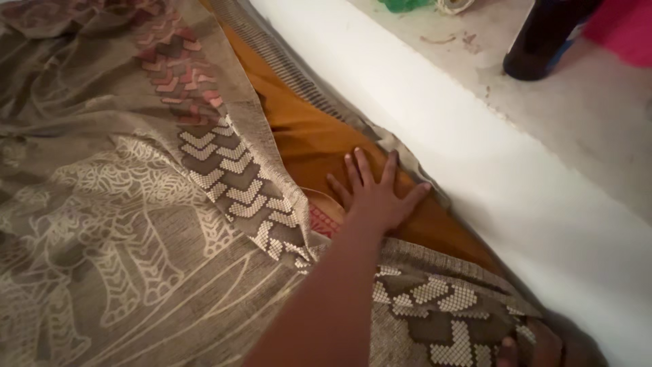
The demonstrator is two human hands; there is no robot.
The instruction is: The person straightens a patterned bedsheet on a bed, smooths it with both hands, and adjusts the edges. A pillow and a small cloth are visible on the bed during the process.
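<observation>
My left hand (377, 197) lies flat, palm down and fingers spread, on an orange cloth (305, 129). The orange cloth shows in a gap between folds of a grey-brown woven cloth (122, 224) with cream chevron and animal patterns. My forearm reaches in from the bottom middle, over the patterned cloth. At the bottom right edge, a bit of skin with a nail (533, 348) rests on the patterned cloth's border. It may be my right hand, but too little shows to tell whether it grips anything.
A white ledge (475, 149) runs diagonally along the cloth's right side. Beyond it is a pale, stained floor (584, 109) with a dark bottle-like object (543, 41), pink fabric (625, 27) and a green item (404, 5).
</observation>
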